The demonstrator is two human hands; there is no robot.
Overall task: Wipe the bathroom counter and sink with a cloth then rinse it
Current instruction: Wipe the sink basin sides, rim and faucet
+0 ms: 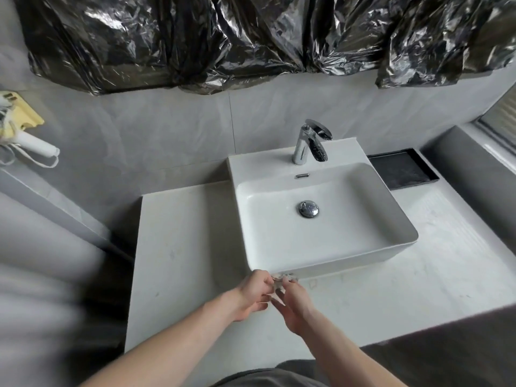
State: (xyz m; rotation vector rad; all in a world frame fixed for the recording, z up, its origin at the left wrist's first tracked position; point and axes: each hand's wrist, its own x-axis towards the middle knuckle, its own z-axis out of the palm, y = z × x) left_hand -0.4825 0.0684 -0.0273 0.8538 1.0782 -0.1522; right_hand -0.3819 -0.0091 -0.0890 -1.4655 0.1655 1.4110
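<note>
I have both hands together over the front of the counter (363, 297), just below the near wall of the white vessel sink (321, 233). My left hand (252, 296) has its fingers curled in, pinching a small, pale, crumpled cloth (283, 278); so little of it shows that I cannot tell whether it is fabric or a wipe. My right hand (294, 305) lies just beside it with the fingers nearly straight and slightly apart, their tips reaching up toward the cloth. Whether they actually touch it I cannot tell. I judge that I hold it between both hands to bunch or fold it into a pad before wiping, and I do it here because the counter's front strip is the nearest surface. The chrome faucet (310, 143) stands at the back of the sink with no water running, so rinsing looks some way off. A black tray (402, 171) sits at the sink's right rear.
</note>
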